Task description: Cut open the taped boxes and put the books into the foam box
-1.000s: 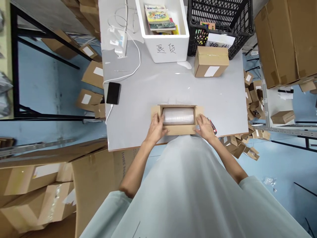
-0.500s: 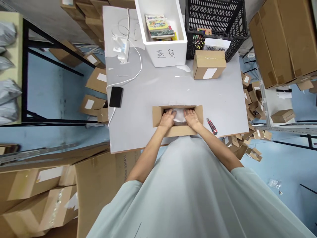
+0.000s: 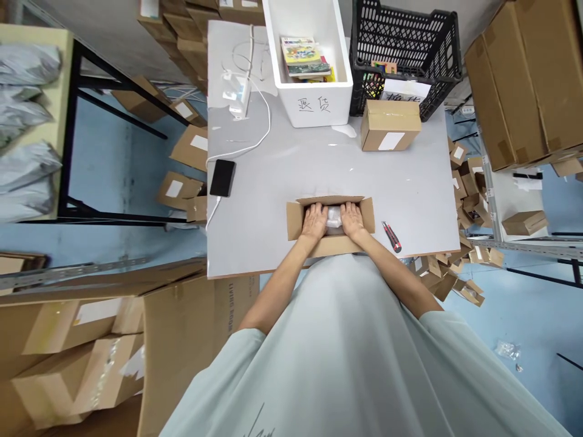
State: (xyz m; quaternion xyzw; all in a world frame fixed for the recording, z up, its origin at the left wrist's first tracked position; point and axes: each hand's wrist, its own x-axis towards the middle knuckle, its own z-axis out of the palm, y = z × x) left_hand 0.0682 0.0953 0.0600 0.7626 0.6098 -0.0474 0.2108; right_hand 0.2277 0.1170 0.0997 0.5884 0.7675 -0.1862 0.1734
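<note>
An open cardboard box (image 3: 337, 246) stands at the table's near edge with its flaps folded out. Inside it lies a whitish, plastic-wrapped item (image 3: 334, 216). My left hand (image 3: 314, 221) reaches into the box at the item's left side, palm down, fingers stretched out. On the item's right side my right hand (image 3: 352, 220) rests in the same way, fingers extended. The fingertips of both hands are partly hidden against the box's inside. A red and black utility knife (image 3: 392, 237) lies on the table to the right of the box.
On the grey table (image 3: 282, 176) are a black phone (image 3: 223, 178) on a cable, a power strip (image 3: 240, 100), a white bin (image 3: 315, 106) with books, a black crate (image 3: 437, 60) and a closed carton (image 3: 390, 125). Shelves and boxes surround it.
Both hands have sunk slightly deeper into the box, and more of the wrapped item's middle narrows between them. The whole view has shifted a little.
</note>
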